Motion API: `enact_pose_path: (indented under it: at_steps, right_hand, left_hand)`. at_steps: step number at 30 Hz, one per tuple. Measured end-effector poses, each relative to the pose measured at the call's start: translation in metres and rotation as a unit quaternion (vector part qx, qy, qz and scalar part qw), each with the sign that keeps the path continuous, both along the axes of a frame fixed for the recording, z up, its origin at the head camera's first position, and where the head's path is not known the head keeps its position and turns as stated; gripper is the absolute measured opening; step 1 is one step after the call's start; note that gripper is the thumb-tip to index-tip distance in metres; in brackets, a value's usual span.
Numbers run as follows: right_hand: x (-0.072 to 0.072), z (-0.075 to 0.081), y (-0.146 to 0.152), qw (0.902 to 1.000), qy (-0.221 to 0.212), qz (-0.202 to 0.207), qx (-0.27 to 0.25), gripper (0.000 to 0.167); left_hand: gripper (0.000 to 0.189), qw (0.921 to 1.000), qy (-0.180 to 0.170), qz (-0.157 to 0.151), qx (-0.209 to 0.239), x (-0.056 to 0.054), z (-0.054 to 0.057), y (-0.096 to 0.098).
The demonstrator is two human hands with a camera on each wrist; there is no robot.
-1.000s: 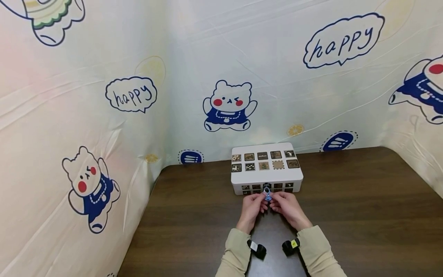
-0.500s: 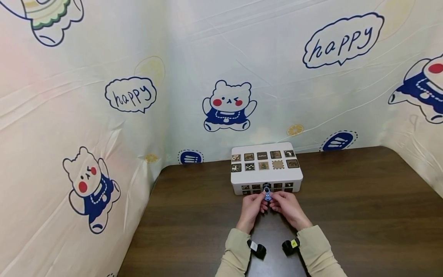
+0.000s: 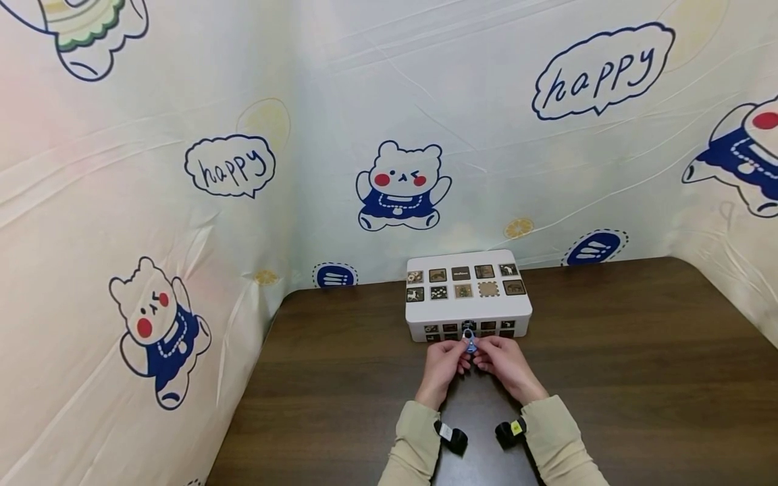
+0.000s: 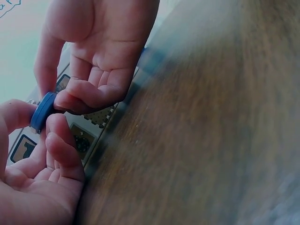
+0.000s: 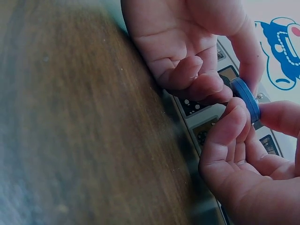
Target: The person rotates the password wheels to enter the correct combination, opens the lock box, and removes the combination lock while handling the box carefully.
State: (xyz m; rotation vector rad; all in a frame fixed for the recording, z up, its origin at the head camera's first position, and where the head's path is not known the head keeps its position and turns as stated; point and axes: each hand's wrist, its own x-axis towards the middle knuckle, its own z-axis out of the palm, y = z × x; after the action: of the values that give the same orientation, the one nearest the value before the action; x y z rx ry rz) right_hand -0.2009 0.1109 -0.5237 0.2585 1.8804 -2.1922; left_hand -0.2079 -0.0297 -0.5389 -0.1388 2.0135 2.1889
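Note:
A small blue padlock (image 3: 471, 346) with a looped shackle is at the front latch (image 3: 468, 325) of a white box (image 3: 464, 310). Whether the shackle passes through the latch is too small to tell. My left hand (image 3: 444, 364) pinches the padlock's left side between thumb and fingers. From the other side, my right hand (image 3: 504, 364) pinches it too. In the left wrist view the padlock (image 4: 42, 112) shows edge-on between both hands' fingertips. The right wrist view also has the padlock (image 5: 245, 100) edge-on, its shackle mostly hidden by fingers.
The box stands at the back of a dark wooden table (image 3: 340, 364), close to a patterned curtain (image 3: 474, 101). Its lid is down and carries small square pictures. More curtain (image 3: 79, 283) hangs along the left side.
The padlock's body has tilted slightly back and forth in the fingertips. Both hands keep their place and their pinch, and the box has not moved.

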Motion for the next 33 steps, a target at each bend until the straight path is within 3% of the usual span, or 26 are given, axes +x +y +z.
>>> enact_pose_path:
  at_steps: [11, 24, 33]
  right_hand:
    - [0.0008, -0.0004, -0.0003, 1.0000, 0.003, -0.001, -0.004, 0.024]
    - [-0.0004, 0.0017, -0.0009, 1.0000, -0.001, -0.003, 0.003, 0.023]
    - [0.0003, 0.0015, -0.0001, 1.0000, 0.000, -0.003, 0.003, 0.023]
  left_hand:
    - [0.022, 1.0000, 0.004, -0.007, -0.002, -0.0007, -0.0010, 0.0000]
    - [0.027, 0.9995, -0.014, 0.026, 0.009, -0.0042, -0.0026, 0.0017]
    - [0.029, 0.9998, -0.006, 0.020, -0.002, -0.0025, -0.0011, 0.0016]
